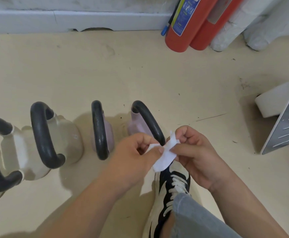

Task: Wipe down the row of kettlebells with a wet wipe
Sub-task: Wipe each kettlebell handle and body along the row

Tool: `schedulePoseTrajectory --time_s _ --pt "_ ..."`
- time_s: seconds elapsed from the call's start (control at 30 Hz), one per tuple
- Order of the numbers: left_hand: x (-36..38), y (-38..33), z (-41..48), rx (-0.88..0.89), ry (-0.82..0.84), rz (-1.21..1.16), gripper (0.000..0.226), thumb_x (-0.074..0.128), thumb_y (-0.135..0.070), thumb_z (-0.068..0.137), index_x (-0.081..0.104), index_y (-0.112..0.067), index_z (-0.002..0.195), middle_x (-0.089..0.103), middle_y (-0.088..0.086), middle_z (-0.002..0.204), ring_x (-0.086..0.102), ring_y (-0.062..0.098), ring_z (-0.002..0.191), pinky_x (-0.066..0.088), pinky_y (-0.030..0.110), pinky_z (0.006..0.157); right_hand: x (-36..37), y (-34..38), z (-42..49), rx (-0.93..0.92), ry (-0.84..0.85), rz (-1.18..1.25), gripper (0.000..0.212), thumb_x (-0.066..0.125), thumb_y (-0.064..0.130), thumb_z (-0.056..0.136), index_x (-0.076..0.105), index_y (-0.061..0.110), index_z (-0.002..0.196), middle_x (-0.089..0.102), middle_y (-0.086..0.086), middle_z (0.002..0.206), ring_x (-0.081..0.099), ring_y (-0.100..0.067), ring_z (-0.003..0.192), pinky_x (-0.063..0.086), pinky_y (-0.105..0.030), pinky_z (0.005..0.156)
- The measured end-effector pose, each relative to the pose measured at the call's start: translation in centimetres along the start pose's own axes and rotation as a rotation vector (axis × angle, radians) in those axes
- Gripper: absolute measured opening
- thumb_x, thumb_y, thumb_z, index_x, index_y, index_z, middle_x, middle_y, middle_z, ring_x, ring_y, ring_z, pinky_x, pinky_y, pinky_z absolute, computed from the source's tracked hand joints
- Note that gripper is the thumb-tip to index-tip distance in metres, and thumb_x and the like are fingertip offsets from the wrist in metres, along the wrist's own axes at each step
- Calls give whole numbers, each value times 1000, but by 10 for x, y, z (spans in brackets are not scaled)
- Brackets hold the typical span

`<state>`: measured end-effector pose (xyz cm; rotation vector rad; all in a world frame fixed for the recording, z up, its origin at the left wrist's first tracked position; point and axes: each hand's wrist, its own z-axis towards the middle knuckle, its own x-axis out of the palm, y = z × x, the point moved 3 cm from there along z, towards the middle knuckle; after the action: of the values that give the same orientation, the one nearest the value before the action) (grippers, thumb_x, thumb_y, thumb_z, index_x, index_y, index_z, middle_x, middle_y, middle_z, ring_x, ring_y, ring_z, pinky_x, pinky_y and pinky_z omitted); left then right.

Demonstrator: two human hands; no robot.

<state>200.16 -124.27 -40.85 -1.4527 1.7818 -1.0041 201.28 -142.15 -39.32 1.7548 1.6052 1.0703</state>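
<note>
Both hands hold one small, white, crumpled wet wipe [164, 157] above the beige floor [140, 74], directly over the toe of a black-and-white laced sneaker [171, 186].

Left hand [133, 152]: thumb and forefinger pinch the left end of the wipe; the other fingers are curled in. Grip narrow, closed on the wipe.
Right hand [195, 152]: thumb and curled fingers pinch the upper right edge. Grip narrow, closed on the wipe.

The wipe spans the gap between the two grips. It is bunched and peaked at the top, and its lower part hangs as a rounded flap below the fingers. The surface is plain white, opaque and creased. Wetness cannot be told.

A row of four kettlebells with black loop handles stands on the floor to the left of the hands:
- cream kettlebell at the floor's left edge [11, 152], partly cut off
- second cream kettlebell [68, 134], just beside it
- pale pink kettlebell [108, 134]
- second pale pink kettlebell [137, 124], nearest the hands

The near end of that last handle passes behind the left hand and the wipe. Contact cannot be told.

At the floor's far edge, two red fire extinguishers [180, 36] lean against the white skirting board [71, 19]. A grey slotted metal panel [284, 121] is at the right edge. A blue-grey jeans leg [192, 217] sits above the sneaker.
</note>
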Motion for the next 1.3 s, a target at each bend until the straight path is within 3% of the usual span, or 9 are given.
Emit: schedulePoseTrajectory --time_s 0.2,0.37,0.5,0.73,0.83,0.93,1.1,1.2,1.3 --pt "-14 -6 9 -55 -88 -121 49 70 -41 92 39 -9 71 50 6 73 50 23 69 41 31 68 1 17 8 18 -139 241 22 65 -2 82 63 17 93 70 -11 98 71 -27 89 58 -39 76" --pt "-7 -19 13 -42 34 -225 53 78 -65 75 70 -23 106 77 7 102 74 24 99 56 47 97 16 33 17 -5 -26 159 39 72 -6 83 59 16 112 75 -10 99 74 -30 83 63 -40 68" --pt "-2 -33 16 -105 179 -373 35 75 -33 89 73 -10 115 77 14 112 72 31 110 53 51 104 31 45 29 -70 -19 -96 55 87 -4 71 64 17 116 71 -19 99 74 -33 77 62 -46 73" --pt "-16 -39 18 -134 165 -630 18 74 -15 84 64 -18 70 73 13 90 72 23 81 58 33 61 21 43 28 45 15 168 60 85 -1 72 69 16 128 73 -27 117 75 -37 95 63 -46 83" --pt "-17 -36 20 -176 102 -697 25 73 -18 92 60 -16 71 69 12 91 67 28 84 56 41 72 19 37 27 99 70 286 62 81 8 72 69 15 132 70 -28 127 72 -40 109 60 -48 94" --pt "-19 -39 26 -112 -63 -533 35 81 -31 87 53 -9 84 66 14 89 65 28 82 53 47 74 19 47 39 93 76 290 56 74 1 80 68 15 134 71 -25 125 72 -39 109 62 -45 93" --pt "-31 -46 53 -91 -501 -181 41 82 -40 83 55 -26 111 67 -4 99 68 10 78 54 26 63 25 65 102 72 -128 -183 44 66 0 90 66 23 127 77 -12 109 77 -28 99 62 -38 83" --pt "-32 -44 76 -120 -439 35 82 76 -46 86 31 -26 152 53 0 138 63 18 114 55 33 92 33 58 138 -8 -191 -608 44 76 12 90 62 24 130 66 -3 106 66 -17 87 51 -24 65" --pt "-24 -46 80 -51 -398 544 77 59 -39 99 19 -18 162 7 9 169 24 29 152 28 39 122 38 46 151 -15 -165 -840 45 78 26 90 63 22 133 60 1 124 62 -16 108 53 -28 88"
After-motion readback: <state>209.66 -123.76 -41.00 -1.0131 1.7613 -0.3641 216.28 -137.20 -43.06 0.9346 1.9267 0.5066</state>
